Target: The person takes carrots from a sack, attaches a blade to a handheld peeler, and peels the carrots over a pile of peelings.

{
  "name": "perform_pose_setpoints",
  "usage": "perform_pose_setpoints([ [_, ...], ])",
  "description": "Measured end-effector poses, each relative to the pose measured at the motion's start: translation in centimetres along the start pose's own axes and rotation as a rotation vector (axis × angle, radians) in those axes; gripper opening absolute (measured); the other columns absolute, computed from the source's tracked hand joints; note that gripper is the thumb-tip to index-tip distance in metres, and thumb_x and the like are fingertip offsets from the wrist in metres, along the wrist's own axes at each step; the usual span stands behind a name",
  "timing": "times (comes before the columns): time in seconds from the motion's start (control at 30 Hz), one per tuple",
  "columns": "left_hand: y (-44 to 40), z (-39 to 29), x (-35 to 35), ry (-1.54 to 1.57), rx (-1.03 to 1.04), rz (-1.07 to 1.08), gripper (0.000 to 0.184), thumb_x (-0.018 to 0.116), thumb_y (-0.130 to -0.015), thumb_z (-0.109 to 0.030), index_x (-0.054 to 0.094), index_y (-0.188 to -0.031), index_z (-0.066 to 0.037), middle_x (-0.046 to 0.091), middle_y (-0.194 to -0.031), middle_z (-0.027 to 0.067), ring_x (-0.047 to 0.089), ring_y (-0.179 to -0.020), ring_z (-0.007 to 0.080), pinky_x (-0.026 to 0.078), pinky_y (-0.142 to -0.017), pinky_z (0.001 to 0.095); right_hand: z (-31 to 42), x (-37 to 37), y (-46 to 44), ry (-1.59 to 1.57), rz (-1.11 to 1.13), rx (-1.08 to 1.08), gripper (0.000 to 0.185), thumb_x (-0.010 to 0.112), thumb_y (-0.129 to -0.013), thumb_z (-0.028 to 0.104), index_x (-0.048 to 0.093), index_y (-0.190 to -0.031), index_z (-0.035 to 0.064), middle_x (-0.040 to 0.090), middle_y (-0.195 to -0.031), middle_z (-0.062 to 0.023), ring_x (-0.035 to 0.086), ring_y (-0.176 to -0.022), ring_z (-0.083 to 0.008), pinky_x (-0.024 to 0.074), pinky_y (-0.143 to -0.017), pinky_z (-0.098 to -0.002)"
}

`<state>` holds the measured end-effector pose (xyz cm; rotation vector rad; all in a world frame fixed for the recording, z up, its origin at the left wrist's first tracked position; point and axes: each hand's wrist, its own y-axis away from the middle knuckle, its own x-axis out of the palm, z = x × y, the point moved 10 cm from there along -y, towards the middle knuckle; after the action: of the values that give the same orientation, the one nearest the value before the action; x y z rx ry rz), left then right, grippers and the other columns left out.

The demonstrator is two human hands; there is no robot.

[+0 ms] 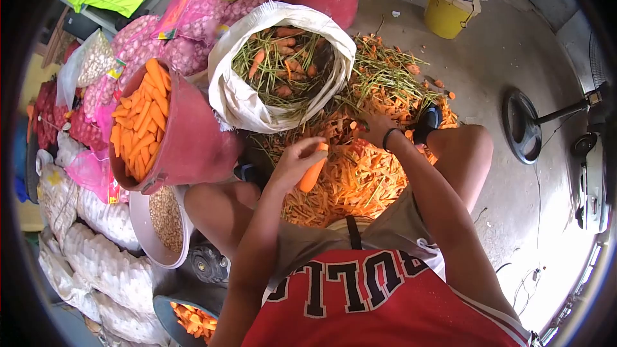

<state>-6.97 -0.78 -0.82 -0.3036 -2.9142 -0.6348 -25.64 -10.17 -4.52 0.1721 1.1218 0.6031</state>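
My left hand is closed round a peeled orange carrot, held tilted between my knees. Over the far part of the peelings heap, my right hand has its fingers curled. Something small and dark shows at those fingertips, too unclear to name. Close to them is a cut orange carrot end. Just beyond my hands stands a white woven sack with its rim rolled down. Unpeeled carrots and green stalks lie inside it.
A red bucket of peeled carrots leans at my left, beside a basin of pale pieces. Garlic bags and white sacks line the left side. A yellow bucket stands ahead; a round black base is right.
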Motion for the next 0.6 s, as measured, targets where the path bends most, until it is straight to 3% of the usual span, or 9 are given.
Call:
perform_pose_setpoints([
  [0.07, -0.5, -1.0, -1.7, 0.07, 0.157, -0.053, 0.04, 0.062, -0.093, -0.016, 0.053, -0.131, -0.005, 0.065, -0.104, 0.0081, 0.064, -0.09, 0.0158, 0.053, -0.078, 0.0283, -1.1, 1.6, 0.1, 0.101, 0.104, 0.046, 0.051, 0.063, -0.086, 0.032, 0.053, -0.132, 0.0127, 0.068, -0.103, -0.0156, 0.065, -0.097, -0.0338, 0.0521, -0.084, -0.0449],
  [0.13, 0.4, -2.2, -3.1, 0.358, 0.122, -0.073, 0.053, 0.063, -0.091, -0.011, 0.042, -0.138, -0.002, 0.064, -0.107, 0.0127, 0.065, -0.09, 0.0199, 0.056, -0.078, 0.0311, -0.1, 0.4, 1.2, 0.028, 0.042, 0.049, 0.041, 0.058, -0.088, 0.028, 0.057, -0.126, 0.0129, 0.068, -0.101, -0.017, 0.065, -0.098, -0.0327, 0.052, -0.083, -0.0448],
  [0.2, 0.8, -3.5, -2.3, 0.399, 0.186, 0.114, 0.051, 0.062, -0.091, -0.015, 0.043, -0.136, 0.0, 0.063, -0.108, 0.0148, 0.066, -0.088, 0.02, 0.056, -0.075, 0.029, 1.2, -0.4, 2.0, -0.038, -0.059, -0.004, 0.038, 0.058, -0.087, 0.029, 0.06, -0.122, 0.0131, 0.068, -0.102, -0.0176, 0.065, -0.097, -0.0325, 0.0519, -0.083, -0.0451],
  [0.23, 1.1, -3.4, -1.3, 0.414, 0.141, 0.174, 0.05, 0.062, -0.092, -0.017, 0.044, -0.136, 0.0, 0.063, -0.109, 0.0151, 0.066, -0.088, 0.0194, 0.056, -0.073, 0.0279, 2.2, -1.0, 2.6, -0.053, -0.168, -0.053, 0.036, 0.058, -0.087, 0.03, 0.062, -0.119, 0.0136, 0.068, -0.101, -0.0176, 0.065, -0.093, -0.0343, 0.052, -0.082, -0.0457],
  [0.3, 1.7, -3.0, 0.9, 0.434, 0.05, 0.288, 0.05, 0.061, -0.092, -0.022, 0.045, -0.134, -0.001, 0.063, -0.11, 0.0156, 0.066, -0.086, 0.0183, 0.055, -0.069, 0.0258, 3.4, -0.2, 2.4, -0.069, -0.147, -0.056, 0.038, 0.058, -0.087, 0.031, 0.061, -0.121, 0.0138, 0.068, -0.101, -0.0181, 0.066, -0.091, -0.0353, 0.0523, -0.081, -0.0452],
  [0.33, 1.1, -2.0, 0.7, 0.39, 0.054, 0.231, 0.048, 0.059, -0.093, -0.026, 0.047, -0.131, -0.001, 0.063, -0.108, 0.015, 0.065, -0.082, 0.0163, 0.054, -0.064, 0.0241, 4.2, 0.1, 2.5, -0.081, -0.135, -0.054, 0.04, 0.059, -0.086, 0.031, 0.061, -0.122, 0.014, 0.069, -0.101, -0.0183, 0.066, -0.09, -0.0358, 0.0525, -0.08, -0.0449],
  [0.47, -0.2, -0.3, -1.2, 0.206, 0.068, -0.043, 0.039, 0.06, -0.093, -0.028, 0.056, -0.121, -0.001, 0.064, -0.097, 0.0095, 0.061, -0.079, 0.0138, 0.051, -0.066, 0.0257, 6.7, -0.8, 4.3, -0.237, -0.189, -0.079, 0.036, 0.06, -0.085, 0.026, 0.063, -0.117, 0.0095, 0.067, -0.1, -0.0222, 0.065, -0.09, -0.0375, 0.0527, -0.08, -0.0445],
  [0.5, -0.3, -0.4, -1.8, 0.122, 0.083, -0.134, 0.037, 0.061, -0.093, -0.028, 0.058, -0.118, 0.0, 0.064, -0.094, 0.0079, 0.06, -0.078, 0.0127, 0.05, -0.067, 0.0258, 7.9, -1.7, 5.2, -0.259, -0.293, -0.194, 0.036, 0.061, -0.083, 0.021, 0.063, -0.115, 0.0058, 0.066, -0.102, -0.023, 0.065, -0.092, -0.0384, 0.0521, -0.081, -0.0454],
  [0.6, -0.5, -3.5, -1.9, -0.29, 0.379, -0.26, 0.033, 0.069, -0.088, -0.031, 0.064, -0.102, -0.001, 0.064, -0.085, 0.0037, 0.058, -0.074, 0.0098, 0.047, -0.065, 0.025, 9.7, -2.4, 6.3, -0.267, -0.401, -0.351, 0.026, 0.062, -0.081, 0.018, 0.064, -0.102, 0.0026, 0.068, -0.089, -0.0213, 0.066, -0.079, -0.0386, 0.0529, -0.069, -0.0458],
])
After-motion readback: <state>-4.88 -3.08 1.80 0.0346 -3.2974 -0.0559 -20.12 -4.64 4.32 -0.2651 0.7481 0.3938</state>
